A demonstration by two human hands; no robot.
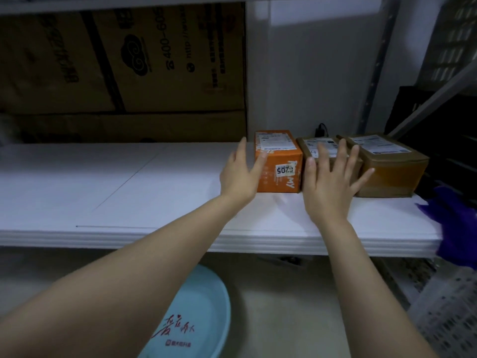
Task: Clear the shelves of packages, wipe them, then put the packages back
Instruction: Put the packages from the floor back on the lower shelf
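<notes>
Between the two hands, on the white shelf [129,189]: one orange package [281,164]. Left hand [238,174] lay straight-fingered against its left side, gripping nothing. Right hand [329,182], fingers spread and straight, covered the front of a middle brown package [313,147]; a second brown package [392,169] sat just right of that hand. Purple cloth [454,223] lay further right; blue basin [204,306] stood below the left forearm
</notes>
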